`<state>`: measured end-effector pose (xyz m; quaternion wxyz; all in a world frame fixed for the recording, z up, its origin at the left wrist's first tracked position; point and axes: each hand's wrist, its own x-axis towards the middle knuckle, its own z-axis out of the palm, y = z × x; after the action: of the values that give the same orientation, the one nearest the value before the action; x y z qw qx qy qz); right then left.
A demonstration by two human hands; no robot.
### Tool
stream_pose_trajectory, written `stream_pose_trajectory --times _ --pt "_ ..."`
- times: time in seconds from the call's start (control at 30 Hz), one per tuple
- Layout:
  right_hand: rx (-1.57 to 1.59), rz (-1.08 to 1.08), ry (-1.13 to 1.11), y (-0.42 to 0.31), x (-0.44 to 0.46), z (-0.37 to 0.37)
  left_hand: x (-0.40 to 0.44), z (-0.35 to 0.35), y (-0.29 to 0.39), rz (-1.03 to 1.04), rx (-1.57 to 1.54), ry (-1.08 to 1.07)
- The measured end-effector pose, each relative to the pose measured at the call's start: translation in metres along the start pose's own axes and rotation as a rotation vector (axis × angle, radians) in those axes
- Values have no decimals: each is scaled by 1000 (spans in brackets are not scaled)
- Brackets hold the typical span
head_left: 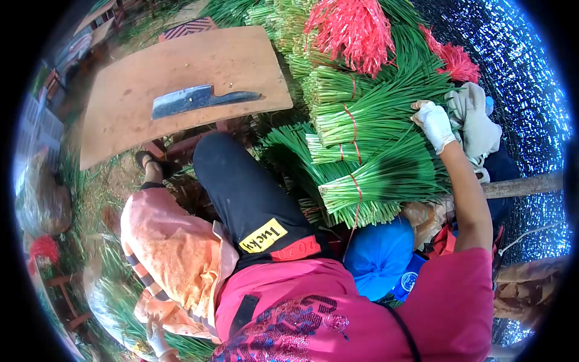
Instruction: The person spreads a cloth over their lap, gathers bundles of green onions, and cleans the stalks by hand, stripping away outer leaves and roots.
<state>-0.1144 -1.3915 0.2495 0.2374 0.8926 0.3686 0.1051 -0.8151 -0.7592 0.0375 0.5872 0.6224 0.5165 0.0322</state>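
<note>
My right hand (435,125), in a white glove, reaches over the leafy ends of the bundled garlic chives (386,120). Its fingers curl in at the leaves, and the exact grip is partly hidden. Thin red ties cross the bundles, which lie stacked with their pale cut ends toward the left. Low on the left, my left hand (158,338), also gloved, hangs beside an orange-pink cloth (172,247) draped over my leg. Its fingers look stretched out, with nothing visible in them.
A cleaver (199,100) lies on a wooden board (132,78) ahead. Red plastic strips (356,33) drape over the chives. A blue plastic bag (380,256) sits by my right side, below a wooden pole (525,185). Plastic-wrapped greens (114,301) stand at lower left.
</note>
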Motion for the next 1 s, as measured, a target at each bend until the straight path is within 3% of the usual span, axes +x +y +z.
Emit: stream_pose_trajectory --times 0.03,0.13,0.2,0.27,0.33,0.37,0.43,0.53,0.57,0.6,0.67,0.77,0.8,0.83,0.9,0.93,0.97,1.0 --pt "51 94 -33 1 1 6 6 -6 -15 -72 -147 -3" --pt "270 222 31 -2 -1 3 -5 9 -10 -47 -60 133" --pt "707 580 309 10 -6 24 -18 20 11 -101 -74 142" --pt "996 697 553 41 -7 50 -23 29 22 -133 -14 215" --pt "1342 789 605 12 15 19 -24 26 20 -149 -24 209" --pt "1281 953 529 -8 30 4 -28 29 26 -187 -163 209" --pt "1398 663 357 -102 73 -69 -34 27 11 -165 -248 288" --pt "1537 270 201 -192 122 -96 -54 33 4 -202 -328 492" --pt "1590 199 146 -221 133 -103 -55 31 -5 -156 -356 519" --pt "1728 304 97 -250 150 -97 -59 26 -20 -97 -387 503" --pt "1847 -33 14 -314 167 -126 -64 22 -38 -196 -327 555" --pt "1770 -469 -178 -393 203 -163 -88 18 -77 -203 -347 652" --pt "1811 -404 -87 -432 198 -200 -95 18 -84 -236 -379 673" --pt "1209 -747 459 -454 208 -211 -106 18 -88 -259 -410 745" --pt "1264 -759 310 -489 200 -245 -115 33 -68 -288 -478 823" --pt "1432 -805 252 -502 199 -238 -127 42 -17 -383 -351 799" --pt "1608 -791 59 -502 187 -246 -115 44 -54 -206 -484 762" --pt "1295 -930 304 -504 187 -236 -114 53 -51 -163 -475 757"
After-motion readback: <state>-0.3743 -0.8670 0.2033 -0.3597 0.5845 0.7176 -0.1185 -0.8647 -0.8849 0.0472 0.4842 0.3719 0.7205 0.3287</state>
